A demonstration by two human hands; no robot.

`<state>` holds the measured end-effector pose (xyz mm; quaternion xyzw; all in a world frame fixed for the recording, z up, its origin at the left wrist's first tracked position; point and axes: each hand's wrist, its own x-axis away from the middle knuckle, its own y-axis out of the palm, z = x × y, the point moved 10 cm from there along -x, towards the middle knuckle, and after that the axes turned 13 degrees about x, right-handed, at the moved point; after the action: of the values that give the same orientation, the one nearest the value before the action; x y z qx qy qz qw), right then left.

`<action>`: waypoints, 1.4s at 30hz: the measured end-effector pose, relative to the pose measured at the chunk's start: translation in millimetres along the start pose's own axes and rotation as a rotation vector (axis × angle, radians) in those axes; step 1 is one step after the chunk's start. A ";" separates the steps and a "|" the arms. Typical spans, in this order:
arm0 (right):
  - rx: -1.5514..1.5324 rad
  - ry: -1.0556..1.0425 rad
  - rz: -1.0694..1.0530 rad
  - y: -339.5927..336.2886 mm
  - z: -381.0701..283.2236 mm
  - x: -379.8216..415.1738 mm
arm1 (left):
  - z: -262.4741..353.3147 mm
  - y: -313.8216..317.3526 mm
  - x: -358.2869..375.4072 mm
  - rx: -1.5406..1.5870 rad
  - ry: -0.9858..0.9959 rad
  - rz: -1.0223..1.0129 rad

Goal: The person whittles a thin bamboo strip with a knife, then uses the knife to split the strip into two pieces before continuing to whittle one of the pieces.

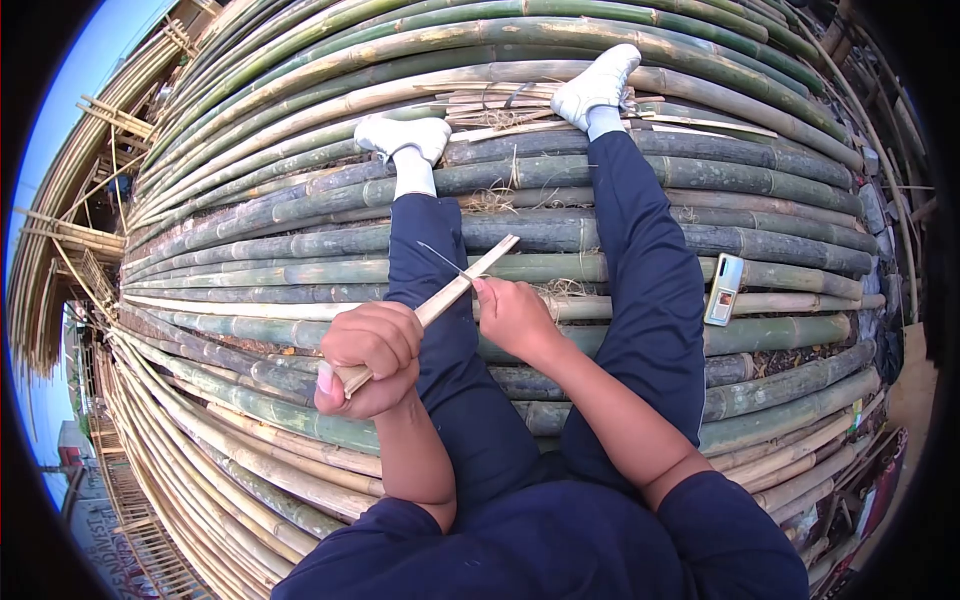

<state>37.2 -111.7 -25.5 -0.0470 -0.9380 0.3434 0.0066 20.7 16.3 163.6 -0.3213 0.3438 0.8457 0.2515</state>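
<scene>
You sit on stacked bamboo poles [300, 210]. Your left hand [372, 358] clamps a bamboo strip [440, 303], steadying it; your right hand [512, 315] pinches it, phone [723, 289] at three o'clock.

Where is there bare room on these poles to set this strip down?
Bare bamboo poles left of the left leg. A narrower patch lies between the right leg and the phone. Crowded: cut strips between the shoes.

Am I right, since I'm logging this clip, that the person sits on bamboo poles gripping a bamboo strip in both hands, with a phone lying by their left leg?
Not quite: the phone lies by the right leg, as the head view shows. The rest holds.
</scene>
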 end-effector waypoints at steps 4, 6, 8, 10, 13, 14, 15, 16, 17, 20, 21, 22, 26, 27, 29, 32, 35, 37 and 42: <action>0.145 -0.011 0.032 3.6 -6.6 3.3 | 3.4 -8.3 2.8 -0.042 0.039 0.067; 0.177 -0.019 0.077 0.5 -10.3 1.4 | 4.3 -12.5 3.6 -0.056 0.055 0.086; 0.179 -0.029 0.095 5.2 -8.8 -2.1 | 6.2 -21.6 4.6 -0.060 0.059 0.140; 0.181 -0.042 0.114 5.0 -10.2 -5.6 | 7.4 -23.4 5.1 -0.051 0.060 0.146; 0.186 -0.015 0.131 7.1 -6.6 -9.0 | 8.5 -23.4 4.8 -0.067 0.040 0.159; 0.159 0.008 0.126 9.2 -1.4 -10.2 | 7.4 -21.4 5.2 -0.064 0.022 0.160; 0.133 0.031 0.122 7.7 1.4 -11.7 | 5.5 -20.1 5.0 -0.060 0.005 0.161; 0.133 0.029 0.127 5.8 1.5 -13.1 | 5.4 -20.2 4.2 -0.059 0.008 0.156; 0.133 0.029 0.104 6.9 2.3 -14.3 | 4.7 -19.7 4.0 -0.054 0.005 0.137; 0.132 0.065 0.087 13.0 24.1 -20.4 | 1.2 -9.9 3.5 -0.055 -0.003 0.081; 0.129 0.102 0.095 10.8 32.3 -21.4 | -1.2 -3.6 2.7 -0.060 -0.010 0.044; 0.127 0.100 0.104 8.4 36.5 -23.5 | -3.0 -0.2 2.1 -0.058 -0.008 0.034; 0.130 0.098 0.023 12.3 43.1 -27.1 | -3.8 3.6 4.7 -0.105 0.017 0.041; 0.136 0.091 0.026 11.3 40.8 -26.8 | -3.1 0.9 3.9 -0.097 0.024 0.057; 0.175 0.088 0.024 8.8 35.4 -26.4 | -0.8 -2.1 1.8 -0.095 0.034 0.071; 0.219 0.162 0.026 15.3 54.4 -29.7 | -2.8 2.7 3.3 -0.101 0.021 0.048; 0.178 0.141 0.020 14.1 66.7 -35.6 | -11.7 19.8 5.3 -0.125 0.032 0.005; 0.173 0.144 0.018 18.1 69.3 -34.9 | -13.6 19.9 3.7 -0.124 0.023 0.014; 0.176 0.176 0.032 17.0 83.9 -39.0 | -21.9 33.2 0.0 -0.159 0.019 0.006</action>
<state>73.7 -156.3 -99.8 -0.0910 -0.8992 0.4189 0.0875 7.3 -21.1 165.4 -0.3473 0.2791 0.8679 0.2195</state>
